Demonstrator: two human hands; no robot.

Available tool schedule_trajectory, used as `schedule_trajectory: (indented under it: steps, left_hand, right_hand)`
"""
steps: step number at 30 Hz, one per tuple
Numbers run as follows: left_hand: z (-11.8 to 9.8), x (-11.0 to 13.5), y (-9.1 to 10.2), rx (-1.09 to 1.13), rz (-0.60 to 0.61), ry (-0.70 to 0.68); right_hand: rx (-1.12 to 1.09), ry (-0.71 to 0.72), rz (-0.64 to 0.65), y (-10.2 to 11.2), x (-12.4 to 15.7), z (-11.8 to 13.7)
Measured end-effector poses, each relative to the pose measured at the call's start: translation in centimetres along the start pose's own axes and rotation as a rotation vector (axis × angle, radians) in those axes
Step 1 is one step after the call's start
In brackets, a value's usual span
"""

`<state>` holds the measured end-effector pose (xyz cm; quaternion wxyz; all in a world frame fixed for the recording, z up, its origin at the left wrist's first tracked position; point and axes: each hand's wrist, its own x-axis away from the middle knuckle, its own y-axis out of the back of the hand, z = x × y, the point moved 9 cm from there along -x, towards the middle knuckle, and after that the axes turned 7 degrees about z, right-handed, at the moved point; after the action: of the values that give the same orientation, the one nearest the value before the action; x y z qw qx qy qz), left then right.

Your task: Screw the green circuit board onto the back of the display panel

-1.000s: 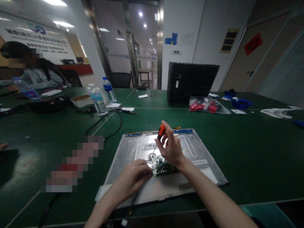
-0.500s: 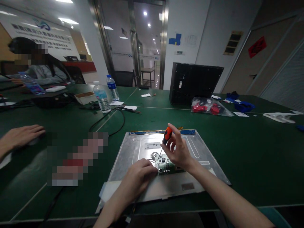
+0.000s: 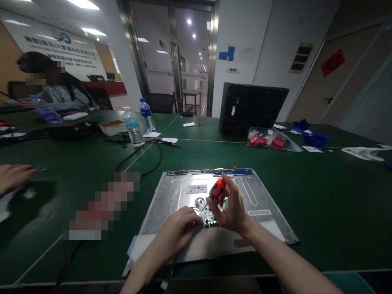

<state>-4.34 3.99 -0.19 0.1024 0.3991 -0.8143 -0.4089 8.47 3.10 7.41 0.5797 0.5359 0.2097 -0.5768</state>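
Note:
My right hand is closed round the orange and black handle of a screwdriver. Its shaft slants down and left to the left part of a small green circuit board. At the board's left edge, my left hand grips it with curled fingers; the fingertips are partly hidden. The board lies on a flat silver metal panel, which has a blue circuit strip along its far edge. My right hand covers part of the board.
Two water bottles stand at the back left near a black cable. A black monitor-like casing and a bag of red parts are at the back right. Another person's hand is at far left; a person sits behind.
My right hand has lowered slightly and the screwdriver leans over more to the right. My left hand stays at the board. The other person's hand at the left has moved further left.

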Motion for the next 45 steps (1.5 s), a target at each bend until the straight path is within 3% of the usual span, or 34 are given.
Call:
schedule_trajectory:
  steps: [10,19,45]
  left_hand:
    - [0.2,-0.2,-0.1,0.014,0.02,0.046]
    - [0.2,-0.3,-0.4,0.03,0.052,0.02]
    - [0.2,-0.3,0.0,0.085,0.051,0.029]
  right_hand:
    - [-0.039,-0.011,0.009,-0.2,0.6,0.2]
    - [-0.041,0.143,0.034,-0.5,0.8,2.2]
    - [-0.044,0.084,0.115,-1.3,0.7,2.0]
